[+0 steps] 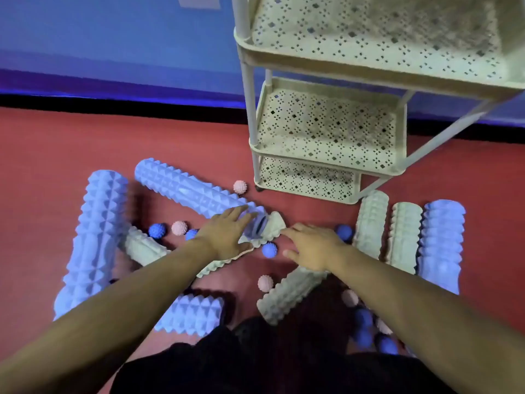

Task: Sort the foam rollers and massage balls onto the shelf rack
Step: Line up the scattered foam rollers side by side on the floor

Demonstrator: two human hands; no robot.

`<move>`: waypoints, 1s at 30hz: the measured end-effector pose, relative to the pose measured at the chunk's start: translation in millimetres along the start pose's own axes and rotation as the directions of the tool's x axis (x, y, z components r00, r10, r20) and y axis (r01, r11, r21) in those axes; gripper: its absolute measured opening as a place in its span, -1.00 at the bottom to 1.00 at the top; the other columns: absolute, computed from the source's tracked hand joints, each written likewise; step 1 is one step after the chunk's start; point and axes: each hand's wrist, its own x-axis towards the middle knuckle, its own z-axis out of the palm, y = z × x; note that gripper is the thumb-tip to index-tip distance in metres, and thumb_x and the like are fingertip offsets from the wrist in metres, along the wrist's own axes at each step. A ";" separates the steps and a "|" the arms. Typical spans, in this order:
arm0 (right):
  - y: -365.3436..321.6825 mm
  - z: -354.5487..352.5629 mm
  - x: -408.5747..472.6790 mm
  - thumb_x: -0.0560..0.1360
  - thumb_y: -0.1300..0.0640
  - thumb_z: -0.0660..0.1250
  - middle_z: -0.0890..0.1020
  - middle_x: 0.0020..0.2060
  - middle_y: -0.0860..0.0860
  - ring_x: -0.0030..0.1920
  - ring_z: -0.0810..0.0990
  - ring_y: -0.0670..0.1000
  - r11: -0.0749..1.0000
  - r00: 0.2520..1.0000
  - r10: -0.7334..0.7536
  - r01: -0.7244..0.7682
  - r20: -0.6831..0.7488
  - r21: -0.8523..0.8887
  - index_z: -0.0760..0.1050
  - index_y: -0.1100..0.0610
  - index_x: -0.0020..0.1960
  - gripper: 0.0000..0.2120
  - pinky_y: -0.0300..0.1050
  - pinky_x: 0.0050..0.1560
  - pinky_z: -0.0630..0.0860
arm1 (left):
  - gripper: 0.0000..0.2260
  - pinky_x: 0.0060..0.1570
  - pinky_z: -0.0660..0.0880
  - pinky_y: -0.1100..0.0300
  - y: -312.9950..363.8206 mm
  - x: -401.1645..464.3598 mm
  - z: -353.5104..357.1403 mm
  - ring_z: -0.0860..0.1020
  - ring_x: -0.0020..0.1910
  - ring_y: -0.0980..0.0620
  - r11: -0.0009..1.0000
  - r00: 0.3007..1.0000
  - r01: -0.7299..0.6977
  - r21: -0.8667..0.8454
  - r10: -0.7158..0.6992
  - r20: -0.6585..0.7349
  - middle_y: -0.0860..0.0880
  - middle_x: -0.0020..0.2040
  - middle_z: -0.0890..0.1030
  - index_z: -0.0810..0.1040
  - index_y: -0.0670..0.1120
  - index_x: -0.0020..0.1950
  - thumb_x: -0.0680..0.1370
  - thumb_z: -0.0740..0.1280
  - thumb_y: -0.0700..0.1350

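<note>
Cream roller (262,231) on red floor (56,143) below rack (329,166); left hand (224,234) flat on it, right hand (314,247) spread, empty (grip both ends before lifting).

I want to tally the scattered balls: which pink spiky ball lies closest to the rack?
The pink ball just left of the rack's bottom tier; the other pink ones lie nearer the person.

no readable text, labels or numbers anywhere (rollers, balls and rack all unmarked)
</note>
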 end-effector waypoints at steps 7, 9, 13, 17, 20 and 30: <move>22.4 8.2 13.7 0.62 -0.19 0.18 0.38 0.47 0.05 0.45 0.39 0.14 0.992 0.996 0.083 -0.078 -0.044 0.101 0.18 -0.06 0.58 -0.43 0.07 0.34 0.40 | -0.13 0.51 0.10 -0.14 -19.8 60.5 17.3 0.18 0.56 -0.12 0.970 1.000 0.016 0.242 -0.014 -0.010 -0.08 0.58 0.22 0.11 -0.07 0.62 0.44 0.45 0.16; 23.2 12.3 12.9 0.63 -0.19 0.18 0.37 0.48 0.05 0.46 0.38 0.15 0.991 0.996 0.084 -0.079 -0.033 0.112 0.17 -0.06 0.59 -0.42 0.04 0.35 0.37 | -0.12 0.42 0.24 -0.25 -22.9 69.5 20.9 0.42 0.39 -0.20 0.957 0.997 -0.005 0.290 0.027 -0.071 -0.13 0.38 0.47 0.37 -0.11 0.49 0.25 0.58 0.12; 26.8 13.2 9.8 0.63 -0.19 0.19 0.34 0.51 0.06 0.47 0.37 0.15 0.984 0.996 0.080 -0.074 -0.031 0.161 0.15 -0.08 0.59 -0.42 0.04 0.35 0.36 | -0.15 0.06 0.46 -0.10 -26.3 70.3 20.8 0.53 0.06 -0.21 0.938 0.987 -0.073 0.338 0.116 -0.110 -0.16 0.09 0.56 0.53 -0.12 0.30 0.09 0.60 0.20; 29.0 -0.7 0.5 0.61 -0.21 0.23 0.35 0.50 0.01 0.45 0.40 0.12 0.964 0.995 0.064 -0.041 -0.080 0.264 0.13 -0.15 0.58 -0.40 0.02 0.31 0.39 | -0.23 -0.10 0.42 0.00 -15.8 54.9 2.9 0.51 -0.04 -0.17 0.928 0.951 -0.141 0.344 0.224 -0.215 -0.13 0.00 0.52 0.55 -0.09 0.25 0.20 0.42 0.38; 24.9 -14.5 -6.5 0.55 -0.21 0.35 0.35 0.51 -0.02 0.42 0.44 0.08 0.920 0.994 0.025 0.020 -0.111 0.391 0.10 -0.16 0.59 -0.29 0.00 0.34 0.39 | -0.22 -0.05 0.40 -0.01 -0.3 46.5 -24.1 0.51 0.03 -0.17 0.953 0.935 -0.166 0.252 0.234 -0.268 -0.10 0.09 0.52 0.48 -0.04 0.30 0.28 0.29 0.46; 8.5 -76.6 -82.9 0.37 -0.23 0.53 0.38 0.50 -0.16 0.44 0.42 -0.08 0.778 0.932 0.012 0.219 -0.363 0.589 -0.05 -0.22 0.61 0.02 -0.01 0.43 0.38 | -0.26 -0.10 0.38 0.02 57.0 -22.0 -143.7 0.35 -0.10 0.00 0.987 0.906 -0.163 0.019 0.157 -0.393 0.04 0.01 0.53 0.43 -0.02 0.21 0.26 0.41 0.47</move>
